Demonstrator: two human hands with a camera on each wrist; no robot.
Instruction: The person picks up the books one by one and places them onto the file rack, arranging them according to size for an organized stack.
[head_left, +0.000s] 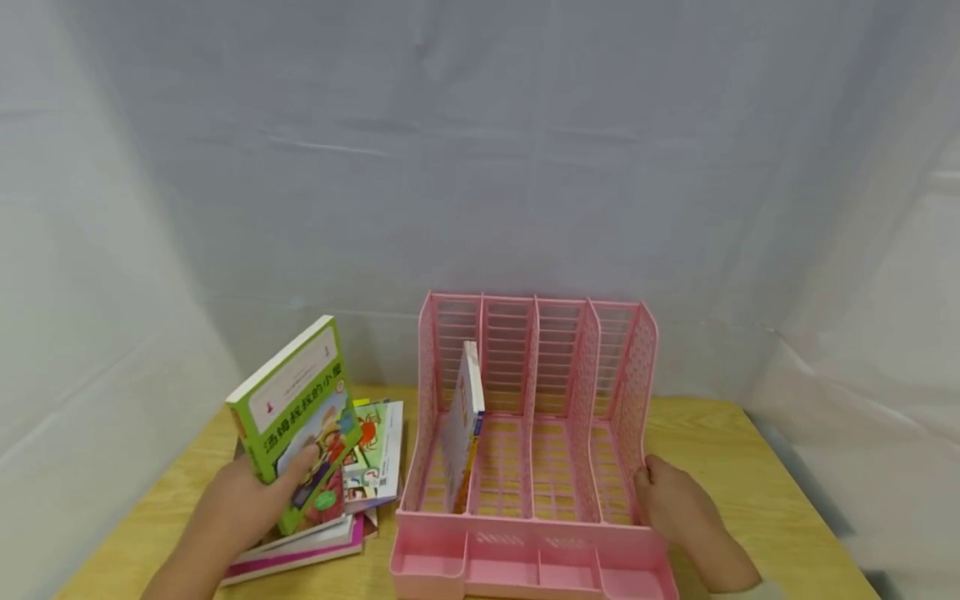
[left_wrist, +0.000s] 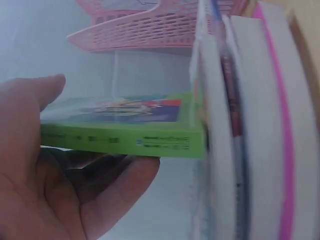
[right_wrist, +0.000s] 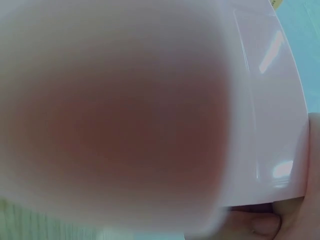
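In the head view my left hand (head_left: 243,496) holds a green-covered book (head_left: 303,379) upright and tilted, thumb on the front cover. The left wrist view shows its green spine (left_wrist: 125,140), with fingers under the back cover. Below it lies a stack of books (head_left: 300,554). My right hand (head_left: 678,504) grips the right side wall of a pink file rack (head_left: 435,587) near its front. A thin book (head_left: 457,433) leans in the rack's leftmost slot. In the right wrist view a large blur hides much of the pink panel (right_wrist: 270,100); some fingers (right_wrist: 255,222) show at its edge.
The rack has several upright slots and a row of small front compartments (head_left: 570,571). A crab-pictured cover (head_left: 369,432) shows on the pile left of the rack. Pale sheeting (head_left: 480,167) encloses the wooden table (head_left: 757,483) behind and at both sides.
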